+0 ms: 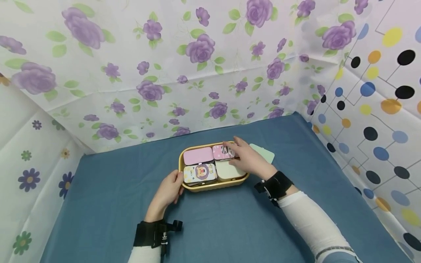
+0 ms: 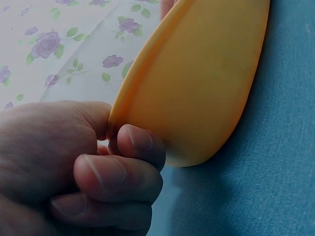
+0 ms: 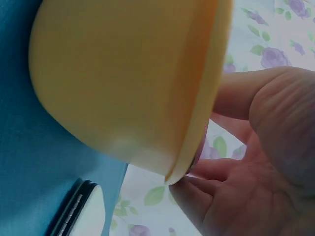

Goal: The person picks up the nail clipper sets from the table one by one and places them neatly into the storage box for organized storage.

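A yellow oval-cornered basket (image 1: 210, 188) sits on the blue cloth, packed with small tins. My left hand (image 1: 169, 188) pinches its left rim; the left wrist view shows the thumb and curled fingers on the yellow wall (image 2: 197, 73). At the back right of the basket, my right hand (image 1: 248, 157) has its thumb and fingers spanning a pink tin (image 1: 219, 152) with a zebra picture, partly hidden beneath the hand. Beside it lie a plain pink tin (image 1: 198, 156), a white lion tin (image 1: 194, 174) and a cream tin (image 1: 227, 171). In the right wrist view, the fingers (image 3: 197, 196) are at the basket's end.
A pale green tin (image 1: 264, 153) lies on the blue cloth (image 1: 210, 226) just right of the basket, partly behind my right hand. Floral sheeting (image 1: 197, 91) rises behind the cloth, with dotted sheeting (image 1: 371, 109) along the right side.
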